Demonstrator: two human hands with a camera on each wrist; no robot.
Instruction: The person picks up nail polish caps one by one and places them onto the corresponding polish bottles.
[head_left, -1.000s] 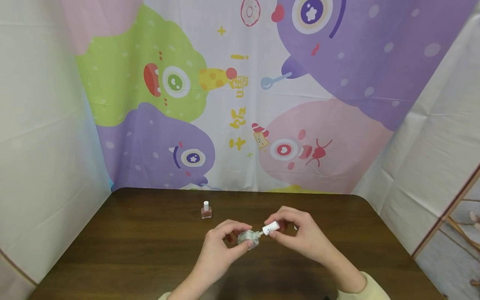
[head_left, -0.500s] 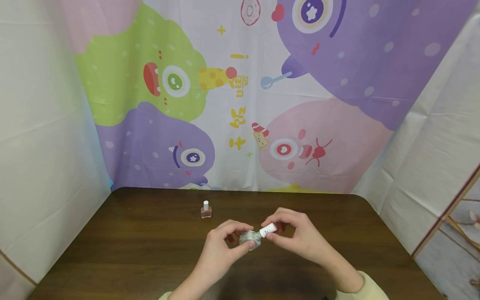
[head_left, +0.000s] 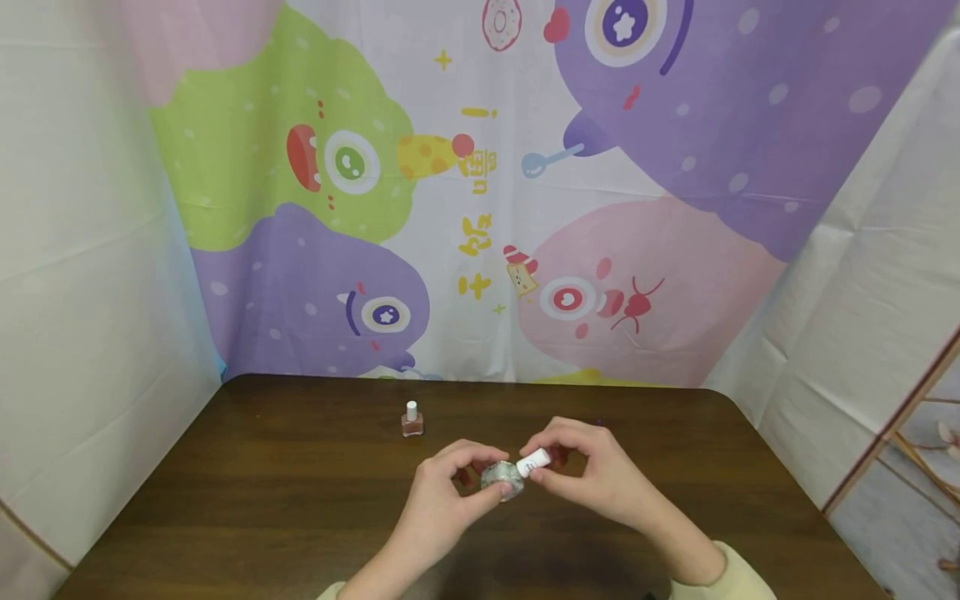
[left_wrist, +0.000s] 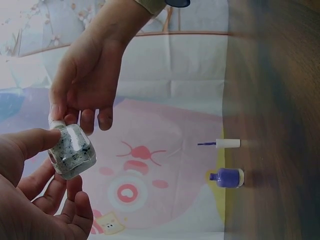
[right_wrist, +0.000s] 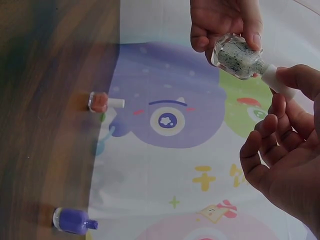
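My left hand [head_left: 453, 483] holds a clear nail polish bottle [right_wrist: 237, 56] filled with pale, dark-speckled glitter polish, its thumb on one face and fingers on the other. The bottle is tilted in the air above the table, neck toward the right. Between thumb and fingers of my right hand [head_left: 596, 471] is the white cap [head_left: 533, 462], set against the bottle's neck. No brush shows between cap and neck. In the right wrist view, part of the neck [right_wrist: 261, 67] remains visible below the cap.
A capped brownish-pink nail polish bottle [head_left: 412, 423] stands at the back of the dark wooden table [head_left: 262, 492]. Farther right, mostly behind my right hand in the head view, stand an uncapped purple polish bottle [left_wrist: 228, 178] and a white cap with a purple brush [left_wrist: 228, 143].
The white cap has moved left and met the bottle; the gap with the brush stem, visible one second ago, has closed. The bottle has shifted slightly right.
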